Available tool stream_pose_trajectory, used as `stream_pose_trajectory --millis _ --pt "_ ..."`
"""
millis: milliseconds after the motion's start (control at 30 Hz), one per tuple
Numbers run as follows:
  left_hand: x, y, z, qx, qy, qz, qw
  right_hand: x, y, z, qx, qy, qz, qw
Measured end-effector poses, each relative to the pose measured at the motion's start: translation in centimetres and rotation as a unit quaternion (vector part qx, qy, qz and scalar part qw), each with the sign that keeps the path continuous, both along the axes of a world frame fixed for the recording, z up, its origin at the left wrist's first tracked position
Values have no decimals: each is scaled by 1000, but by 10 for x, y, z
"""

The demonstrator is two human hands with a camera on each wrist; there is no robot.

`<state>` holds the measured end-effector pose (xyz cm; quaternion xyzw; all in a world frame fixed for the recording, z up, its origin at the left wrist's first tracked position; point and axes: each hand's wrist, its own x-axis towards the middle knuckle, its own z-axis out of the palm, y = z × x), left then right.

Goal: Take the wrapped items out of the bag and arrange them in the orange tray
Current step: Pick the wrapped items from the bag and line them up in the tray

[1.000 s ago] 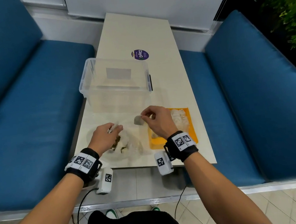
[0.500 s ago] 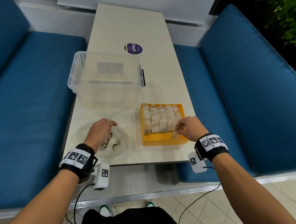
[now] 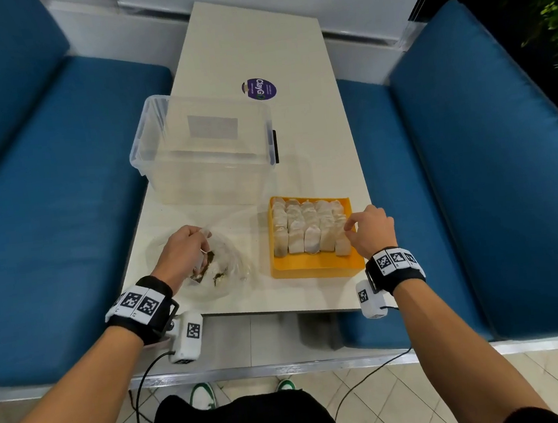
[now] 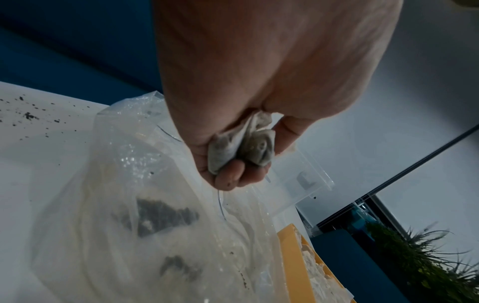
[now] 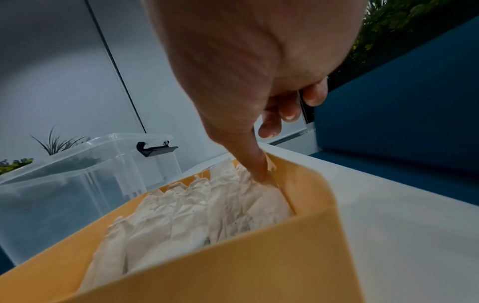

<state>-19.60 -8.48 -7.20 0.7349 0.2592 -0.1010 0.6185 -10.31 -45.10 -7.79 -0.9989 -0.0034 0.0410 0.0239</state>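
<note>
The orange tray [image 3: 314, 267] sits at the table's near right, packed with rows of pale wrapped items [image 3: 307, 229]. My right hand [image 3: 350, 229] hovers at the tray's right edge. In the right wrist view one digit of the right hand [image 5: 261, 155] presses on the wrapped items [image 5: 207, 205] beside the tray wall [image 5: 298, 184], and the other fingers hang loose and hold nothing. Left of the tray lies the clear plastic bag [image 3: 229, 275]. My left hand [image 3: 202, 250] is at its mouth. Its fingers [image 4: 233, 180] grip a crumpled wrapped item [image 4: 243, 147] above the bag [image 4: 116, 205].
An empty clear plastic bin [image 3: 203, 157] stands just behind the bag and tray. A purple sticker [image 3: 259, 89] lies farther back on the table. Blue benches [image 3: 46, 201] flank both sides. Dark crumbs [image 4: 28, 115] dot the table left of the bag.
My right hand carried a wrapped item from beside the bag to the tray's right front and let it go. The left hand stayed at the bag.
</note>
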Motion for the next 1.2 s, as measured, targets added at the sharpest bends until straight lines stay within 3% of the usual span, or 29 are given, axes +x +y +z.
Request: stream_pose_trajectory --millis 133,233,333,500,700,1000,1200 --pt "0 -1 -1 -15 -14 -3 1000 0 -1 2 22 -2 -17 1000" --pt "0 -3 2 -35 -28 -12 999 -1 12 15 105 -41 -9 994" --pt "1 -6 6 -70 -33 -24 997 -9 54 32 220 -47 61 972" --pt "-1 -11 14 -151 -28 -48 987 -33 141 51 360 40 205 909" --pt "-8 -6 17 -151 -28 -71 986 -38 186 49 389 53 199 898" --pt "-19 6 15 30 -95 -94 991 -36 197 67 329 13 266 906" --pt "-22 9 16 50 -112 -112 986 -42 201 62 312 -15 281 908"
